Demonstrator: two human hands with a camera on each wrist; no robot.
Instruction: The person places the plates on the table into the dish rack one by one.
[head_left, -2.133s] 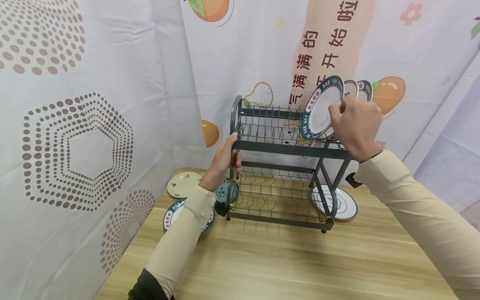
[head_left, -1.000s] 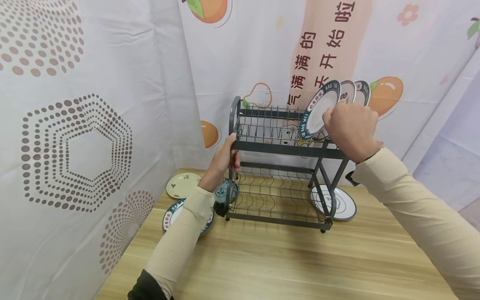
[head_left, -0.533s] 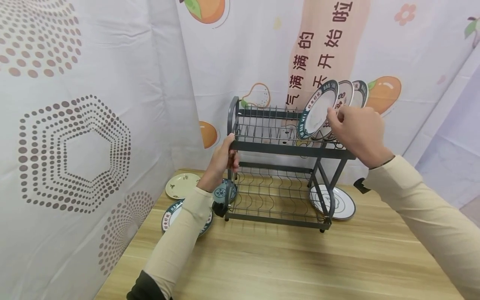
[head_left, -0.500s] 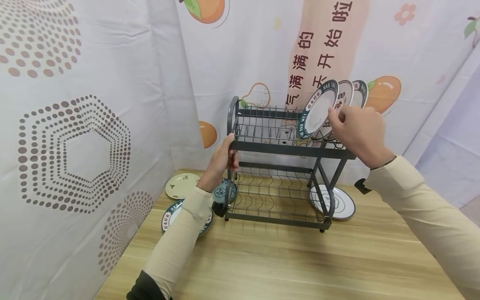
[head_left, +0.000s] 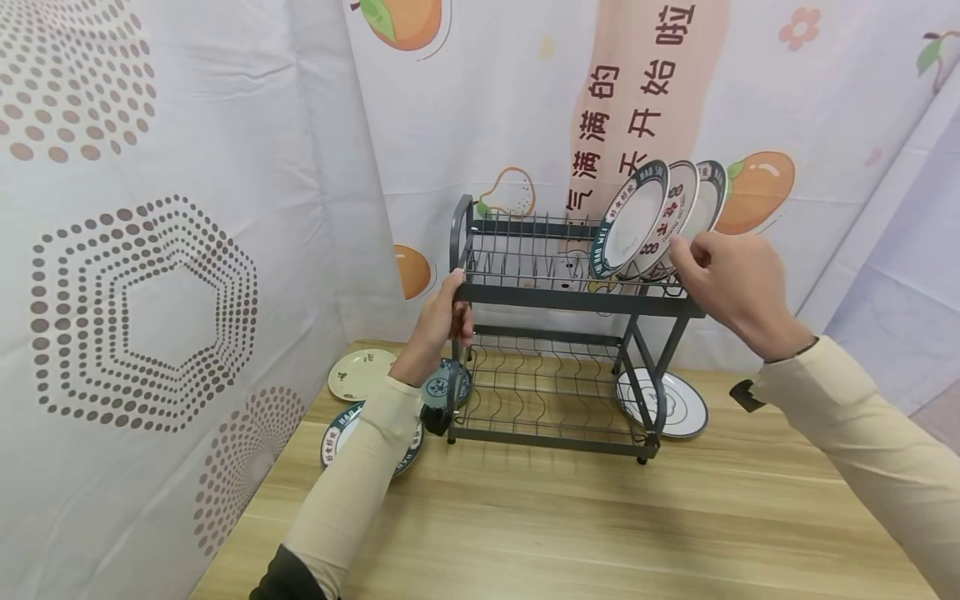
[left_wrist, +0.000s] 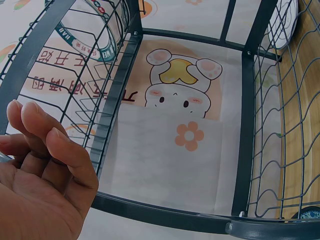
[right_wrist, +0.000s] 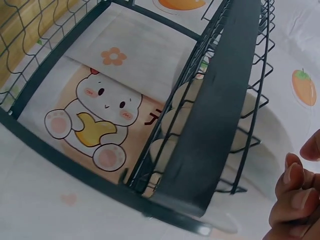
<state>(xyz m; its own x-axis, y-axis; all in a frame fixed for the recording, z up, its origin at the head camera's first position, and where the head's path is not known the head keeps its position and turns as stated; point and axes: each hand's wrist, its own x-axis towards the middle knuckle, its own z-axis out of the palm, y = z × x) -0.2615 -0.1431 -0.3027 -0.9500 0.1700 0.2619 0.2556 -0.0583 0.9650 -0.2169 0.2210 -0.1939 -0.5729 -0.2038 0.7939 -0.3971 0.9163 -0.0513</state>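
A dark metal two-tier dish rack (head_left: 577, 298) stands on the table. My left hand (head_left: 433, 327) holds its upper left corner, thumb on top of the front bar and fingers bent below; the left wrist view shows these curled fingers (left_wrist: 70, 155) beside the frame. Three plates lean in the right part of the upper tier: a teal-rimmed one (head_left: 633, 221), one with red lettering (head_left: 667, 218) and another teal-rimmed one (head_left: 714, 187). Just right of them is my right hand (head_left: 738, 283), fingers loosely bent, nothing visible in it. In the right wrist view, thumb and fingers (right_wrist: 295, 200) are apart.
Left of the rack lie a cream plate (head_left: 362, 373), a teal-rimmed plate (head_left: 341, 433) partly under my left forearm, and a blue patterned dish (head_left: 442, 383). A white plate (head_left: 686, 408) lies behind the rack's right leg. Printed curtains (head_left: 495, 108) hang behind and at left.
My right hand has come away from the plates, moving right and slightly down, so more of them shows. The plates stay in the rack. My left hand keeps its hold on the rack.
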